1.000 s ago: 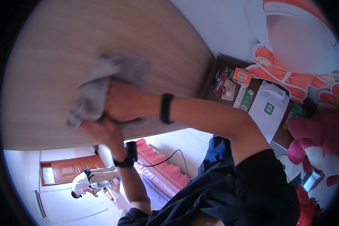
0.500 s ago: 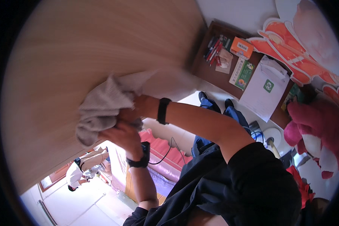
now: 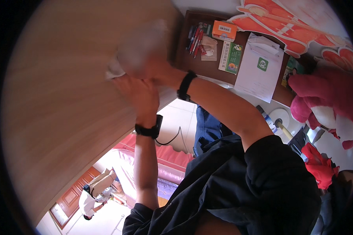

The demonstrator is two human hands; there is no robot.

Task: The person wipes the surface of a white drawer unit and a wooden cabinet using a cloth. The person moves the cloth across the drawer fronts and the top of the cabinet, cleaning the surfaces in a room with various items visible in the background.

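A light grey cloth (image 3: 139, 49), smeared by motion, lies against a large, smooth, light wood-coloured panel (image 3: 70, 90). My right hand (image 3: 155, 68) is closed on the cloth and presses it to the panel; its fingers are blurred and partly hidden. Close below it, my left hand (image 3: 135, 92) grips the cloth's lower left edge, its fingers also blurred. Each wrist wears a black band.
Right of the panel, a brown desk (image 3: 186, 58) bears pens (image 3: 196, 41), an orange box (image 3: 224, 31), a green-and-white booklet (image 3: 230, 56) and white papers (image 3: 259, 74). A pink plush toy (image 3: 321, 92) sits beyond. Another person (image 3: 91, 199) bends over, far lower left.
Both hands and the cloth have moved up and to the right along the panel, toward the desk side. The view has shifted too, with the desk now further left and higher.
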